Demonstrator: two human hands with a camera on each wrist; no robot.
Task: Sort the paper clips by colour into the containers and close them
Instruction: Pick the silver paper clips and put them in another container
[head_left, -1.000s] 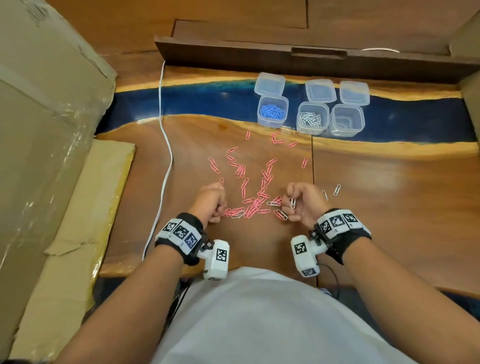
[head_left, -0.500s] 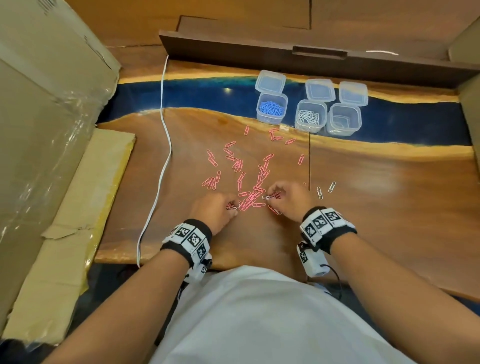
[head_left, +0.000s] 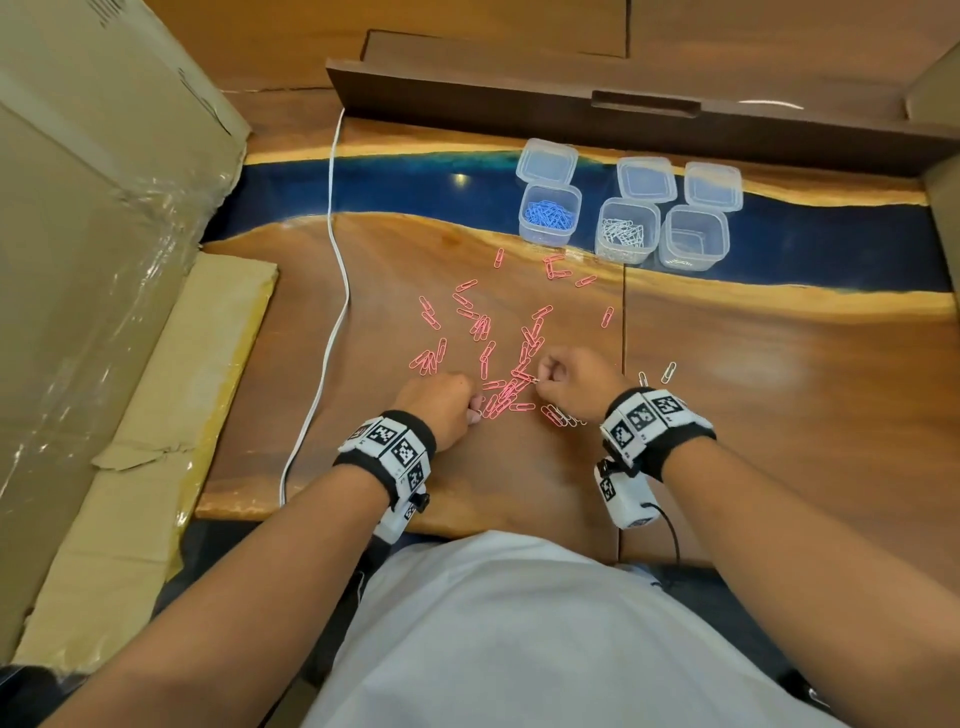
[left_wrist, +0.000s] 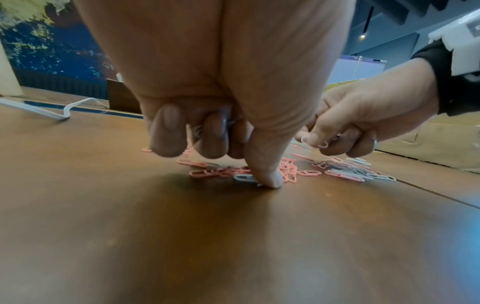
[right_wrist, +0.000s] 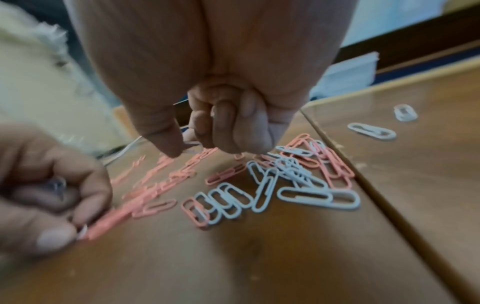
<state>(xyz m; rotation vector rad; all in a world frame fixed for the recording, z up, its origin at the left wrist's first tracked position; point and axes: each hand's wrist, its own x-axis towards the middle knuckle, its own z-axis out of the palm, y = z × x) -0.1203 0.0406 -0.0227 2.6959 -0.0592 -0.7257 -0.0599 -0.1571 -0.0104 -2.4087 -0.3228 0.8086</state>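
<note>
Hands over the scattered pink and white paper clips, three lidless containers beyond at 12 to 1 o'clock.

Left hand (head_left: 439, 402) is clenched around a few clips, thumb tip pressing a white paper clip (left_wrist: 244, 178) to the table (head_left: 779, 395); right hand (head_left: 574, 382) pinches another white clip (right_wrist: 191, 145) between thumb and forefinger, other fingers curled. Pink paper clips (head_left: 483, 327) spread toward 12 o'clock; bare wood lies open at 3 o'clock. A cardboard box (head_left: 78, 234) walls the 9 o'clock side, a white cable (head_left: 337, 270) beside it. The containers hold blue clips (head_left: 549, 213), white clips (head_left: 626, 231), and nothing (head_left: 693, 236), lids (head_left: 647, 179) behind. Wristband markers show no readable writing; the right wrist view is blurred at left.
</note>
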